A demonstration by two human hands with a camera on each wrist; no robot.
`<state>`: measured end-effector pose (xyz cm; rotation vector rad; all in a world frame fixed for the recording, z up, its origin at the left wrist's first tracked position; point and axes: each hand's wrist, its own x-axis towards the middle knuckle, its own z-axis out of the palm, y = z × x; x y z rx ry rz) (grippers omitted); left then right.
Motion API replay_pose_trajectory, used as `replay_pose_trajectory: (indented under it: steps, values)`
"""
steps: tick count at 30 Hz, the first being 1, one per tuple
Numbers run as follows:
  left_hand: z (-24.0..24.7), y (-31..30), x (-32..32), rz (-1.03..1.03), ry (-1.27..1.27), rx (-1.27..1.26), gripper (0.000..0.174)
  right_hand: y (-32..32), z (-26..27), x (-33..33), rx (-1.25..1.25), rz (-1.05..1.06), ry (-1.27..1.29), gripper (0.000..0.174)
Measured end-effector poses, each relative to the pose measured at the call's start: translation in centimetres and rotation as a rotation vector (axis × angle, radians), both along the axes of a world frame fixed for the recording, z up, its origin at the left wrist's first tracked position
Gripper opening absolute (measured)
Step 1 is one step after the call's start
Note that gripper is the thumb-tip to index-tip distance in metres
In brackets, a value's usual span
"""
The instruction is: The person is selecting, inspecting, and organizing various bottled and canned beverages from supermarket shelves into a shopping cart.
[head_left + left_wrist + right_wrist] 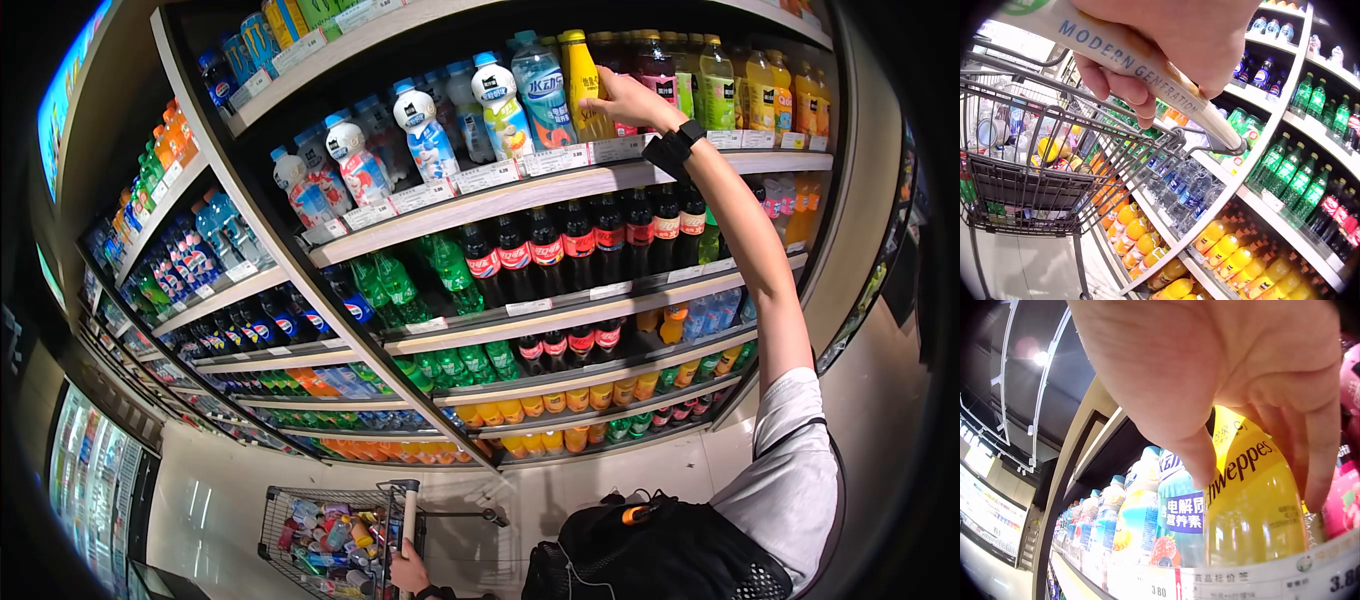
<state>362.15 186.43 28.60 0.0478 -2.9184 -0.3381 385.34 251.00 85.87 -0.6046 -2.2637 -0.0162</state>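
Note:
High on the shelf, my right hand (632,103) grips a yellow Schweppes bottle (582,85) from the side. In the right wrist view the thumb and fingers of my hand (1222,362) lie around the upper part of the bottle (1254,506), whose base is hidden by the price-label strip (1216,576). A blue-capped drink bottle (545,95) stands just left of it. Low down, my left hand (408,570) holds the handle (411,500) of a shopping cart. Up close, that hand (1179,37) wraps the pale handle (1116,53) printed "MODERN GENERATION".
The wire cart (1041,175) carries a pile of mixed bottles and packages. Below the upper shelf edge (480,215) stand cola bottles (545,250), green bottles (450,270) and orange drinks (500,412). A black bag (660,550) is at the body. Tiled floor (210,500) surrounds the cart.

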Motion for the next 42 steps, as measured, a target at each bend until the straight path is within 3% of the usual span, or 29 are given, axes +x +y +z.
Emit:
replay_pose_trajectory:
  steps: [3, 4, 5, 7, 9, 10, 11, 12, 15, 17, 19, 20, 21, 22, 23, 24, 25, 26, 27, 28, 29, 31, 32, 35, 36, 38, 40, 42]
  values:
    - [0.8, -0.4, 1.2, -0.005, -0.028, 0.015, 0.071, -2.8, 0.2, 1.6, -0.067, -0.146, 0.004, 0.053]
    - [-0.1, -0.7, 1.3, -0.003, 0.000, 0.017, 0.070, -4.4, -0.4, 2.5, 0.034, -0.133, 0.085, 0.050]
    - [-0.9, -1.4, 1.4, -0.012, 0.008, 0.013, 0.070, -2.1, -2.6, 2.7, 0.427, -0.047, 0.332, 0.053]
    - [1.0, -2.5, 3.5, -0.049, -0.031, 0.097, 0.068, -8.2, -4.2, 5.0, 0.244, 0.009, 0.390, 0.036]
    - [1.6, -3.0, 3.7, -0.057, 0.014, 0.118, 0.070, -10.8, -7.0, 6.0, 0.346, 0.054, 0.422, 0.028]
    - [1.1, -3.7, 3.1, -0.044, -0.019, 0.094, 0.072, -12.6, -8.0, 6.8, 0.244, 0.024, 0.414, 0.021]
    - [0.7, -3.9, 2.8, -0.030, -0.052, 0.071, 0.074, -12.3, -8.9, 7.4, 0.236, 0.005, 0.476, 0.018]
    - [2.9, -3.8, 3.8, -0.068, -0.130, 0.053, 0.054, -11.3, -9.2, 8.5, 0.229, -0.024, 0.530, 0.018]
    - [-2.0, -2.5, 3.2, -0.028, 0.020, 0.061, 0.069, -8.4, -9.2, 11.6, 0.026, -0.103, 0.691, 0.017]
    - [-0.8, -3.9, 1.4, -0.076, 0.113, 0.087, 0.065, -9.5, -13.2, 10.4, 0.183, -0.063, 0.781, 0.014]
    - [-3.4, -8.0, -2.0, -0.093, 0.069, 0.137, 0.060, -14.2, -19.5, 3.5, -0.063, 0.140, 0.700, 0.012]
    - [-3.7, -10.0, -5.3, -0.156, 0.026, 0.247, 0.055, -17.3, -24.5, 0.7, -0.075, 0.184, 0.635, 0.010]
    - [-3.2, -13.0, -6.0, -0.136, -0.098, 0.266, 0.051, -21.8, -30.3, -2.5, -0.336, 0.140, 0.545, 0.010]
    - [-4.6, -15.7, -7.2, -0.173, -0.091, 0.272, 0.049, -26.5, -35.8, -5.1, -0.440, 0.227, 0.415, 0.011]
    - [-5.9, -17.0, -7.8, -0.166, -0.001, 0.301, 0.049, -26.9, -43.3, -5.4, -0.649, 0.275, 0.087, 0.012]
    - [-6.7, -17.3, -7.3, -0.114, 0.019, 0.271, 0.050, -30.2, -48.2, -4.6, -0.255, 0.365, -0.159, 0.014]
    - [-7.5, -16.9, -6.3, -0.026, -0.058, 0.254, 0.052, -29.1, -54.5, -3.0, -0.475, 0.187, -0.789, 0.028]
    - [-8.1, -16.4, -4.1, 0.085, -0.001, 0.150, 0.052, -31.3, -55.8, -2.5, -0.690, 0.239, -1.056, 0.045]
    - [-8.6, -16.0, -4.1, 0.140, -0.020, 0.133, 0.052, -32.7, -59.7, -1.6, -0.931, 0.336, -1.064, 0.052]
    - [-9.9, -16.4, -3.2, 0.105, 0.142, 0.134, 0.048, -34.9, -62.1, -1.1, -1.177, 0.257, -1.055, 0.053]
    - [-10.3, -17.2, -2.1, 0.150, 0.117, 0.132, 0.048, -36.5, -63.4, -1.1, -1.418, 0.158, -1.038, 0.054]
    - [-9.8, -17.9, -2.6, 0.038, 0.045, 0.174, 0.042, -38.3, -64.5, -2.0, -1.214, 0.401, -1.235, 0.053]
    - [-9.4, -17.9, -2.7, 0.035, -0.032, 0.165, 0.039, -38.1, -66.0, -2.5, -1.058, 0.425, -1.276, 0.059]
    - [-9.4, -18.8, -2.4, -0.039, -0.033, 0.320, 0.040, -39.7, -65.3, -6.0, -0.867, 0.586, -1.205, 0.056]
    - [-9.4, -19.1, -2.3, -0.048, -0.041, 0.315, 0.040, -41.2, -63.6, -7.6, -0.905, 0.566, -1.137, 0.054]
    - [-9.3, -20.1, -1.1, -0.099, 0.199, 0.376, 0.045, -44.7, -60.4, -10.5, -0.899, 0.565, -1.021, 0.047]
    - [-8.1, -22.5, 0.0, -0.049, 0.142, 0.472, 0.049, -47.0, -59.6, -13.9, -0.864, 0.602, -0.989, 0.047]
    - [-7.9, -25.3, 1.3, 0.038, 0.180, 0.405, 0.051, -49.1, -58.6, -17.2, -0.847, 0.601, -0.971, 0.046]
